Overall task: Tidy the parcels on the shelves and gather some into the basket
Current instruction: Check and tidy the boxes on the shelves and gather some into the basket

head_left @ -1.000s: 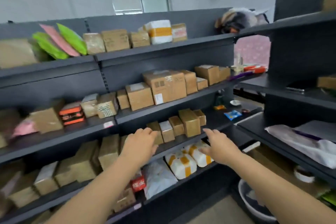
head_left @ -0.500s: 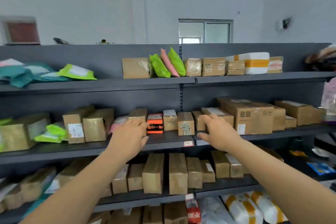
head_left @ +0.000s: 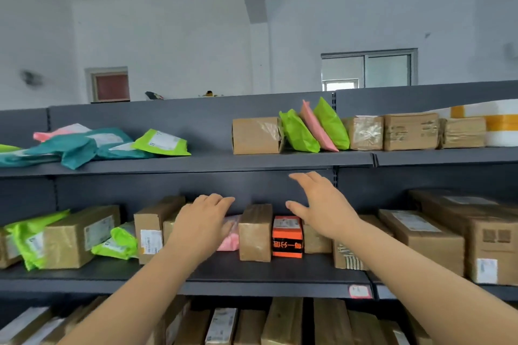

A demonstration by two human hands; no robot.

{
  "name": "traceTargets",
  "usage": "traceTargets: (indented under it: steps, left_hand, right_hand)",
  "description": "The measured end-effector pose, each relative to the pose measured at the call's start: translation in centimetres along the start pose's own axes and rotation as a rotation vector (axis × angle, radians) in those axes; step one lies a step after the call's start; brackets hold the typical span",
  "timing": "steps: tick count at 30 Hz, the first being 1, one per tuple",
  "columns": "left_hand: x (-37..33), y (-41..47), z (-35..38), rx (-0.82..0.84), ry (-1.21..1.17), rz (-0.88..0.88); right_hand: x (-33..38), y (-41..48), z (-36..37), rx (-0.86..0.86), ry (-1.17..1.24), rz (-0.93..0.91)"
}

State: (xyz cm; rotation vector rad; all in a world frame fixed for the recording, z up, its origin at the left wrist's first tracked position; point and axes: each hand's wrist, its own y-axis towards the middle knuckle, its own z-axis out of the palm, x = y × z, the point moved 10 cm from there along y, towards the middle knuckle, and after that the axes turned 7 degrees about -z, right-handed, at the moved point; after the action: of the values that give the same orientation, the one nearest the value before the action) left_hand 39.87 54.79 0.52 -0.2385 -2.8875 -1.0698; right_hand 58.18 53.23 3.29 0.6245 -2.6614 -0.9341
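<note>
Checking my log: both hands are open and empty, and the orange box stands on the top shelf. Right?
Not quite. The head view shows the orange box on the middle shelf, between brown boxes, not the top one. The left hand and right hand are indeed open and empty.

Left forearm point(head_left: 145, 283) and right forearm point(head_left: 420, 274), both bare, rise forward and converge. Left hand point(head_left: 200, 225): palm down, fingers loosely bent, left of the orange box point(head_left: 287, 237), about level with its top. Right hand point(head_left: 322, 204): fingers straight and spread, thumb out, above and just right of the box.
</note>
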Motion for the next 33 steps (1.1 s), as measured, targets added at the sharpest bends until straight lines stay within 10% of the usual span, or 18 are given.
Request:
traceTargets:
  steps: [19, 33]
  left_hand:
    - [6.0, 17.9, -0.3, -0.181, -0.256, -0.131]
    - [7.3, 26.5, 4.9, 0.098, -0.694, -0.003]
  right_hand:
    - [-3.9, 19.6, -0.2, -0.263, -0.215, -0.049]
    - [-3.9, 22.7, 3.0, -0.182, -0.137, 0.251]
